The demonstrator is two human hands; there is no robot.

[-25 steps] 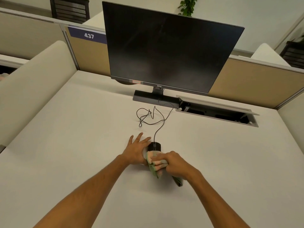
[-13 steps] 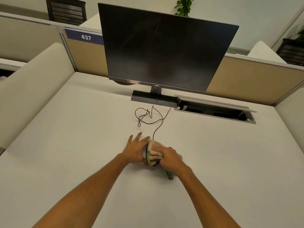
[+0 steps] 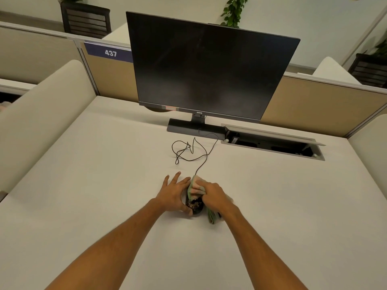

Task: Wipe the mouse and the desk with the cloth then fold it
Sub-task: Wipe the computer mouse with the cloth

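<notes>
A black wired mouse [image 3: 194, 206] sits on the white desk [image 3: 83, 185] in front of me. Its rear end shows, speckled with crumbs or dirt. My left hand [image 3: 174, 193] holds the mouse from the left, thumb against its near side and fingers spread on the desk. A bunched green and pink cloth [image 3: 195, 186] covers the front of the mouse, pressed down by my right hand [image 3: 215, 195]. More cloth [image 3: 211, 216] hangs out beneath that hand.
The mouse cable [image 3: 188, 151] loops toward a black monitor [image 3: 209, 70] on its stand at the back. An open cable tray [image 3: 272, 141] lies to the right of the stand. Beige partitions [image 3: 37, 114] border the desk on the left, back and right.
My right hand has pushed the cloth forward over the mouse, from its rear to its front, baring the dirty rear. The left hand has stayed beside the mouse.
</notes>
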